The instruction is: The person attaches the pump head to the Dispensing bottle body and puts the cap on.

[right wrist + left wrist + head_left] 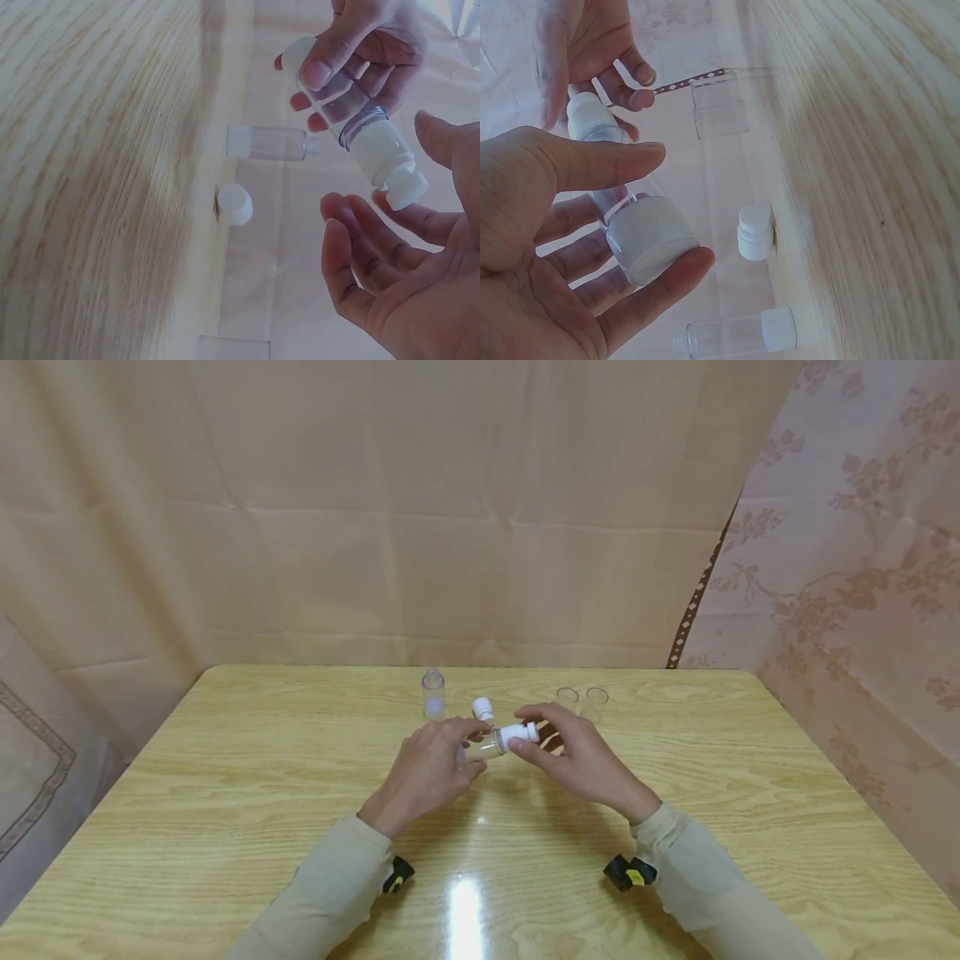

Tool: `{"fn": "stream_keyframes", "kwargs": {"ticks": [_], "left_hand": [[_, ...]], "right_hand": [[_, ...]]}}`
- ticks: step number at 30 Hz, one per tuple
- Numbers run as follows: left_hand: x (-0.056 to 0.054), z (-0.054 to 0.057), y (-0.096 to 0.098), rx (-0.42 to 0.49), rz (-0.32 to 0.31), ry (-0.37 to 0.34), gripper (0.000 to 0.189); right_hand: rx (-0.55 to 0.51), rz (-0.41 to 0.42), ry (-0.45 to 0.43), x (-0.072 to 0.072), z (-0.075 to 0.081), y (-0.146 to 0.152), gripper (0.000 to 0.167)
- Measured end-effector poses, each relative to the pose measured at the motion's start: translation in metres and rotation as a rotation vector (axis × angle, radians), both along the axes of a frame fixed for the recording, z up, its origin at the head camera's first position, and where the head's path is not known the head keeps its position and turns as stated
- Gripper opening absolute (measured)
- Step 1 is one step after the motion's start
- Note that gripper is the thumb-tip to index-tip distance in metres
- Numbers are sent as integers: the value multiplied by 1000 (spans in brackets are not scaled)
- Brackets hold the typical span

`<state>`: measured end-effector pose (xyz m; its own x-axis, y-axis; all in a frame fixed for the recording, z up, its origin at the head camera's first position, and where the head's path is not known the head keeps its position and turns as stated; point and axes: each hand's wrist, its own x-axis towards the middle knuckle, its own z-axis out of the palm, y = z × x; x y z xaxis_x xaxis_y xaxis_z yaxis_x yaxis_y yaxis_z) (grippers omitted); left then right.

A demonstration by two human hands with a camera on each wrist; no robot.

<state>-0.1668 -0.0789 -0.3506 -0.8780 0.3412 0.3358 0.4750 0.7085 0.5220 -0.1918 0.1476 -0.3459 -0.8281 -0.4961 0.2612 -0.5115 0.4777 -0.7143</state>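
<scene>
Hanging behind everything at 12 o'clock, a beige curtain backed the wood-grained desk. Over the desk's middle, the left hand came in from 7 o'clock and was clamped on a clear bottle, thumb across the barrel and fingers round the far side. The right hand came in from 5 o'clock, its digits apart and cupped about the pump end without closing on it.

That bottle was held above the desk and tilted, its white collar aimed between 2 and 3 o'clock. It looked light, stiff and smooth, probably plastic, and likely to slip in dry fingers; the barrel or the white base seemed the surest hold, while the small nozzle looked the weakest place to grip.

From the held bottle, a second clear bottle stood upright at 10 o'clock, two clear covers stood at 2 o'clock, and a small white pump top sat at 11 o'clock.
</scene>
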Motion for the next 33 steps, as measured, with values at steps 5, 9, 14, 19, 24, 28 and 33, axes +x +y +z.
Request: {"fn": "stream_keyframes", "kwargs": {"ticks": [5, 9, 14, 19, 24, 28, 33], "left_hand": [[0, 0, 0, -1, 1, -8, 40], [0, -1, 0, -2, 2, -6, 40], [0, -1, 0, -6, 2, -3, 40], [0, -1, 0, -9, 3, -1, 41], [0, 0, 0, -11, 3, -2, 40], [0, 0, 0, -14, 4, -1, 39], [0, 0, 0, -18, 6, 2, 39]], "right_hand": [[-23, 13, 53, 1, 0, 1, 44], [-35, 33, 81, 0, 0, 1, 48], [-36, 51, 106, 0, 0, 1, 49], [-44, 60, 122, 0, 0, 0, 46], [-45, 65, 138, 0, 0, 0, 41], [-44, 67, 142, 0, 0, 0, 38], [-46, 66, 142, 0, 0, 1, 34]]}}
